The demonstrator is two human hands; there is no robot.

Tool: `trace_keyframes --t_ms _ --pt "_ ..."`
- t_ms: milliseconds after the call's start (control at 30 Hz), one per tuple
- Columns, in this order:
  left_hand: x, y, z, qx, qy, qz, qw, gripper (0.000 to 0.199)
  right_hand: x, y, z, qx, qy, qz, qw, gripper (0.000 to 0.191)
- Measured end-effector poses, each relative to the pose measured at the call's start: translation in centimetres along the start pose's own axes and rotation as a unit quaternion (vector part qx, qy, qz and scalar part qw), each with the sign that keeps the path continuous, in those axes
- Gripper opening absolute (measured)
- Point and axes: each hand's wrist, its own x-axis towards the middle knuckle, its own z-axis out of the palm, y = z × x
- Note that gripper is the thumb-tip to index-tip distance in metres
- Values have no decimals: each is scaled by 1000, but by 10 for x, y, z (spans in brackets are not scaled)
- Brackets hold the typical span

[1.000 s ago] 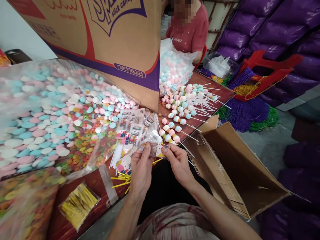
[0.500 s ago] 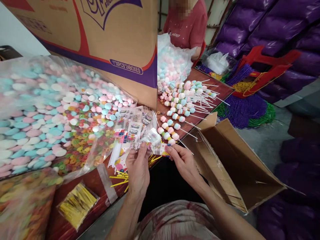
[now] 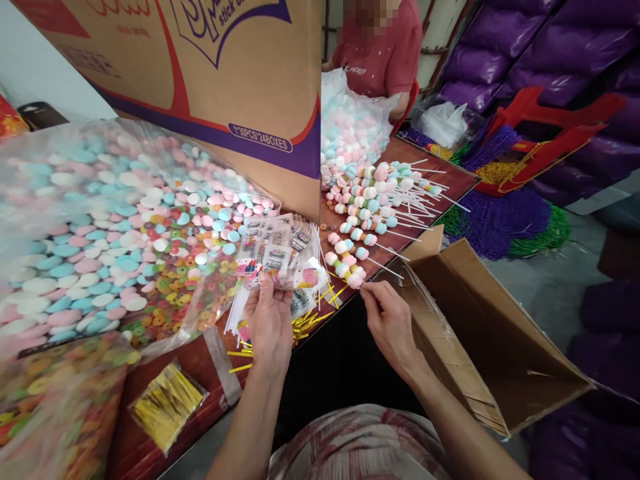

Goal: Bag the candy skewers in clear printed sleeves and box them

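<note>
My left hand (image 3: 270, 323) is closed on a clear printed plastic bag (image 3: 306, 277), thumb on top, above a pile of similar printed bags (image 3: 275, 250). My right hand (image 3: 389, 323) pinches at the stick end of the nearest marshmallow skewer (image 3: 345, 268), which lies at the table's edge; the stick itself is mostly hidden by the fingers. More skewers of pastel marshmallows and gummy rings (image 3: 373, 200) lie behind it, white sticks pointing right. Gold twist ties (image 3: 305, 325) and white sticks (image 3: 235, 310) lie around my left hand.
Loose marshmallows (image 3: 90, 267) and gummy rings (image 3: 180, 293) cover the left of the table (image 3: 150, 380). A tall carton (image 3: 240, 87) stands behind. An open cardboard box (image 3: 480, 320) is at right. A person in a red shirt (image 3: 383, 53) sits across, behind a marshmallow bag (image 3: 355, 123).
My right hand has let go of the plastic bag and moved right to the nearest skewer's stick end. The bag stays in my left hand. The view has shifted slightly.
</note>
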Motion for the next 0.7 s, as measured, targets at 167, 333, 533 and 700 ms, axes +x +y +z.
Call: trace_keyframes --t_ms 167,333,533,700 --pt "7 2 2 -7 7 5 1000 12 -4 -13 -22 151 20 -19 988 11" --pt "7 3 3 2 9 14 1000 9 -8 -15 -28 131 1 -101 986 16" --pt "7 5 2 61 -39 66 995 27 -8 -7 -37 26 -52 -168 984 21" --pt "9 2 1 144 -92 135 976 32 -5 -9 -36 76 -76 -147 983 19"
